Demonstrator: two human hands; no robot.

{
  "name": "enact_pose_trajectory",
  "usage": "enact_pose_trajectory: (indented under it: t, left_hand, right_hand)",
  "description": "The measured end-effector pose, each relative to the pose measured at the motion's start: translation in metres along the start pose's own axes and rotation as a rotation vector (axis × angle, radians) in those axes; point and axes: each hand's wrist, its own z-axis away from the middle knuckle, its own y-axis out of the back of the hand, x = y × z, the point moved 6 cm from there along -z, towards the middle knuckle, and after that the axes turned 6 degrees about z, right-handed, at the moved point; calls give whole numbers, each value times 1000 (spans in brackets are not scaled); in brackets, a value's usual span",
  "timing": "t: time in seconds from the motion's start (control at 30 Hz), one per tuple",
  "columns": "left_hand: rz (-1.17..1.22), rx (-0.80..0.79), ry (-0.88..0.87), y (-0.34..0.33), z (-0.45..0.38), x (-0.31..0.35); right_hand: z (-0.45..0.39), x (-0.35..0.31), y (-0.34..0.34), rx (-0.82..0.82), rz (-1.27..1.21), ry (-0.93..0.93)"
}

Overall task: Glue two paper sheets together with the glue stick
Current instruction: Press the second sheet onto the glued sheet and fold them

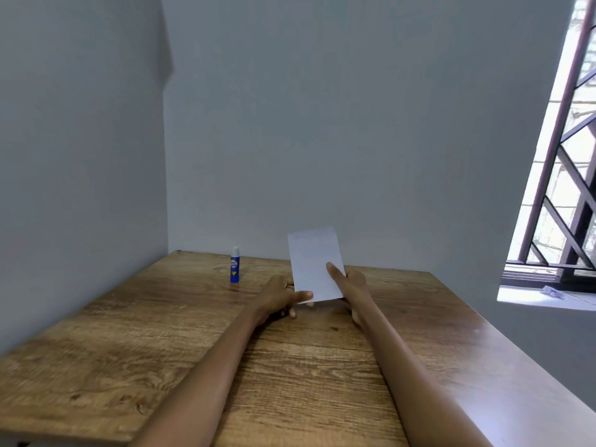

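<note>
Paper (314,264) stands nearly upright in our hands above the desk (161,333), its long axis running up, top edge leaning slightly left. Our left hand (280,296) pinches its lower left corner, thumb in front; our right hand (350,285) grips the right edge, thumb across the face. We cannot tell whether it is one sheet or two. A blue glue stick (235,265) stands capped well to the left.

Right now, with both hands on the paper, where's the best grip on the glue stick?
Grip the blue barrel of the glue stick around its middle, coming from the near right side. It stands upright and alone on the table, cap on top, walls close behind and left.
</note>
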Motion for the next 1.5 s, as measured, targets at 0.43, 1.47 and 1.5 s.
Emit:
enact_pose_trajectory:
  t: [0.43,1.47,1.5]
  left_hand:
    - [339,305,-31,24,-1,-4]
    - [316,531,-152,38,2,1]
    - [300,503,-151,36,1,1]
  right_hand:
    - [10,-6,-19,-171,130,106]
    - [10,-12,-24,-94,198,187]
    - [10,-14,-23,-92,214,209]
